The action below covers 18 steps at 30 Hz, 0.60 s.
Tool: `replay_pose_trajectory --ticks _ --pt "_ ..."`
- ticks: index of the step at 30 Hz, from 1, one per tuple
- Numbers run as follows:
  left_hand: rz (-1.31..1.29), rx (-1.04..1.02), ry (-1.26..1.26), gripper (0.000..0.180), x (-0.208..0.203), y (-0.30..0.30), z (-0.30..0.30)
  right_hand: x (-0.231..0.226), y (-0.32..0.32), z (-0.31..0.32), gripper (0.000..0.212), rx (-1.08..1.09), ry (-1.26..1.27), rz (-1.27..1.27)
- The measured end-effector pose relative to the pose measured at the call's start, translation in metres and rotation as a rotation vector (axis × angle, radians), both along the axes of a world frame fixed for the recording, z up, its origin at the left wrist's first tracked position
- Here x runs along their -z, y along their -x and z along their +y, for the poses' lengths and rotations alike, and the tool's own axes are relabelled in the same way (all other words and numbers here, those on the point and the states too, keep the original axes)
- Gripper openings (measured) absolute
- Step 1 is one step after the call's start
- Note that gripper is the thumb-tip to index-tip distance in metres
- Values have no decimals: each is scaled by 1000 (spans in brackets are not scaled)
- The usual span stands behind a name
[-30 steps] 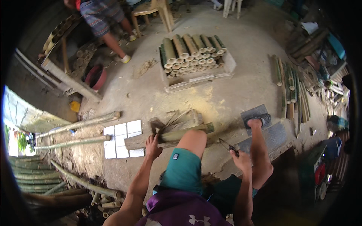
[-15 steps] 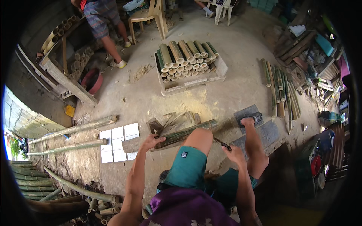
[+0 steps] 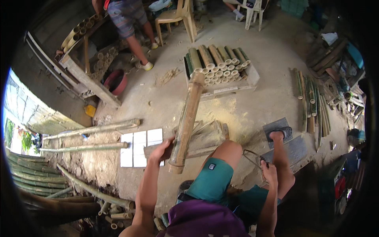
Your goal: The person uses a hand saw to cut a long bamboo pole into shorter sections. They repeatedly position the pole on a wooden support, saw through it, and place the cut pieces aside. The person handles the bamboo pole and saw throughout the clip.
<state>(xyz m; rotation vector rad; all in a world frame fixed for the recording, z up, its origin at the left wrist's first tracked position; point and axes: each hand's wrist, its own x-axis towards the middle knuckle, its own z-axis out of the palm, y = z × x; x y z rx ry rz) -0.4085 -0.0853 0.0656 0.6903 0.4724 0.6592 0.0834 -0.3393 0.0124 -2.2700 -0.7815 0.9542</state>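
My left hand (image 3: pixel 164 149) grips a thick bamboo section (image 3: pixel 187 120) near its lower end and holds it up, tilted away from me. Under it lies a heap of split bamboo strips (image 3: pixel 207 134) on the concrete floor in front of my raised knee. My right hand (image 3: pixel 268 168) is closed on the handle of a dark blade (image 3: pixel 249 155), held beside my right leg. My foot in a sandal (image 3: pixel 279 133) rests on a grey slab.
A stack of cut bamboo tubes (image 3: pixel 215 63) lies on a pallet ahead. Bamboo strips (image 3: pixel 310 98) lie to the right, long poles (image 3: pixel 90 129) to the left, white tiles (image 3: pixel 140 147) near my left hand. A person (image 3: pixel 130 23) stands by a wooden chair (image 3: pixel 175 17).
My left hand has taken hold of the bamboo section that lay across the strips and lifted it up on end. The right hand with the blade stayed near my leg.
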Motion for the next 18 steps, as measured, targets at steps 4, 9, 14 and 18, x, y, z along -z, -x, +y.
replay_pose_trajectory --ticks 4,9,14,18 --pt "586 -187 -32 79 -15 -34 17 2 -1 -8 53 82 -49 57" --pt "403 -362 29 82 -34 -48 1 -1 3 -11 55 116 -113 94" --pt "352 -413 -140 83 -64 -53 -14 0 1 -10 54 135 -116 125" --pt "-25 -379 -114 68 -79 -62 -9 1 -3 -10 53 219 -134 145"
